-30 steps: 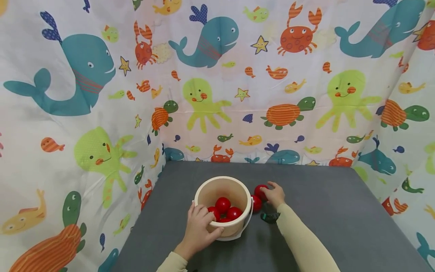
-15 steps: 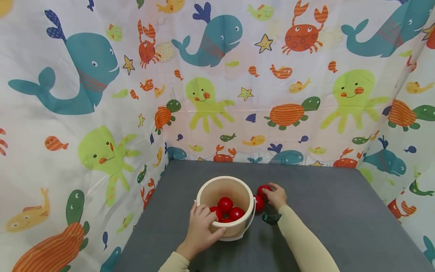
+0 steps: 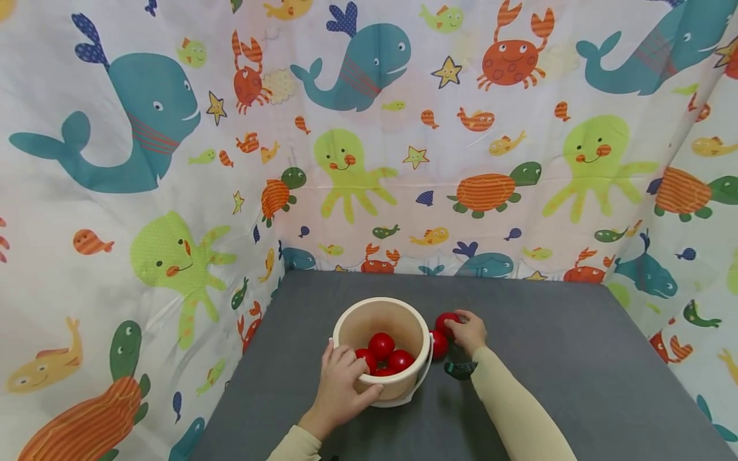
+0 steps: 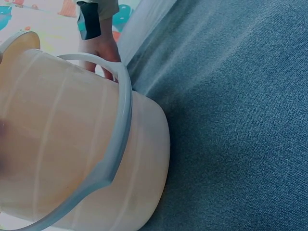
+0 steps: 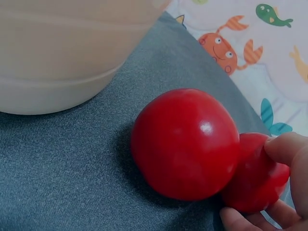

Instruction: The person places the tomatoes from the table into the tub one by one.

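Note:
A cream plastic bucket with several glossy red balls inside stands on the grey cloth. My left hand grips its near left rim, fingers over the edge and thumb outside. Right of the bucket lie two more red balls, side by side. The farther ball is pinched between the thumb and fingers of my right hand, still low by the cloth. Beside it, apart from the bucket, sits the nearer ball. In the left wrist view the bucket's side fills much of the picture.
The bucket's pale handle hangs down on its right side. Grey cloth covers the table. A white curtain printed with sea animals encloses the back and both sides. My right wrist wears a dark band.
My right hand's fingers have come in around the farther ball since a second ago. The bucket and left hand stay in place; the head view has shifted slightly.

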### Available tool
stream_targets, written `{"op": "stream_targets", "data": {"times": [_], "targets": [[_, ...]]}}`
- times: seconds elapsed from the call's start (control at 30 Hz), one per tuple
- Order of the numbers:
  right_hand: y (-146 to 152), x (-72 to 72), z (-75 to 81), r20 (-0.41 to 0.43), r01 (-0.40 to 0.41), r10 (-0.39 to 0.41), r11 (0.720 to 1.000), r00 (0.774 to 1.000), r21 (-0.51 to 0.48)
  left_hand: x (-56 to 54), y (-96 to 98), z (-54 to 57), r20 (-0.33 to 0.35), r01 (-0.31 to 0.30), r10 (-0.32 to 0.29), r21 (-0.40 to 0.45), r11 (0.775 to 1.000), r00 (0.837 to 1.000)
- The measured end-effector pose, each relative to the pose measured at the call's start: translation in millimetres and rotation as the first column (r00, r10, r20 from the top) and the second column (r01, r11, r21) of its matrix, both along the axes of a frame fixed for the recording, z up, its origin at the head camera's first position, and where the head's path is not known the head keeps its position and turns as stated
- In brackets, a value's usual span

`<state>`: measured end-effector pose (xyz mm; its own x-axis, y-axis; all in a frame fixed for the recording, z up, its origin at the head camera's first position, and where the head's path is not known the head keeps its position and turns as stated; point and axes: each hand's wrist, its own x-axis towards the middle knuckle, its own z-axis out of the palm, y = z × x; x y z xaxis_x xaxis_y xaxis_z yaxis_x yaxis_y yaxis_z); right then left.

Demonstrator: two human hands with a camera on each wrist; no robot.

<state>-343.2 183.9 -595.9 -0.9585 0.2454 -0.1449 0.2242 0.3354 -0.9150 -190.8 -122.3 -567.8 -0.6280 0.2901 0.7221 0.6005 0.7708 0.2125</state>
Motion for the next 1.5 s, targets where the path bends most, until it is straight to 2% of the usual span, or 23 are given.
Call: {"op": "stream_targets", "data": {"times": [0.33,0.5,0.6,0.9,1.1,1.3,1.5], "targets": [[6,2.5,-2.8,-0.013,0.016,-0.016,1.000,1.000,-0.021,-0.3,1.0,-2.4,0.006,0.006,-0.006,0.009,1.000,1.000],[11,0.6,5.0,-0.045,-0.003,0.000,0.999,0.999,-0.048,-1.1,1.2,-3.5,0.013,0.004,-0.004,0.011,1.000,1.000],[13,-0.7,17.5,-0.063,-0.018,0.013,0.998,0.998,-0.068,-1.2,1.7,-3.4,0.018,0.003,-0.004,0.013,1.000,1.000],[3,-0.5,72.2,-0.103,-0.121,0.104,0.976,0.989,-0.184,-0.7,2.2,-2.4,0.007,0.010,-0.010,0.031,0.999,1.000],[-18,11.7,101.2,-0.132,-0.217,0.188,0.943,0.973,-0.254,-1.6,1.9,-2.1,-0.007,0.023,-0.023,0.039,0.999,1.000],[-38,33.1,120.8,-0.180,-0.334,0.291,0.898,0.939,-0.288,-0.7,1.9,-0.6,0.002,0.020,-0.021,0.041,0.999,1.000],[-50,48.4,126.5,-0.203,-0.422,0.376,0.859,0.904,-0.289,1.6,2.9,0.7,0.031,0.007,-0.008,0.028,1.000,0.999]]}}
